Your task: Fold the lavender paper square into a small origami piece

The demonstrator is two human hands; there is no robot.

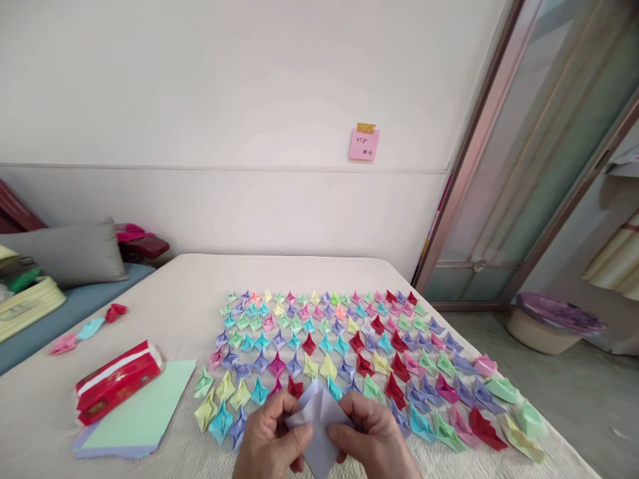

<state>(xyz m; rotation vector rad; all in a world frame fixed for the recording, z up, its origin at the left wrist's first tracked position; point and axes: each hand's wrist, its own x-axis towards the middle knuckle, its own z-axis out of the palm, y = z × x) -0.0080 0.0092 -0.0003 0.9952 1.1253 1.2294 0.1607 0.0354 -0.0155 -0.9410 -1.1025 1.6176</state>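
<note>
A pale lavender folded paper, shaped like a diamond, is held low in the middle of the head view. My left hand pinches its left side, thumb on the front face. On the right side, my right hand grips it the same way, its thumb close to the left one. Behind and around the hands, several rows of folded paper boats in many colours stand on the cream cloth-covered table. The fingers behind the paper are partly hidden.
At the left, a red tissue pack lies on green and lavender paper sheets. Further left are three loose folded pieces and a yellow basket. A pink note is taped to the wall; a lined bin stands right.
</note>
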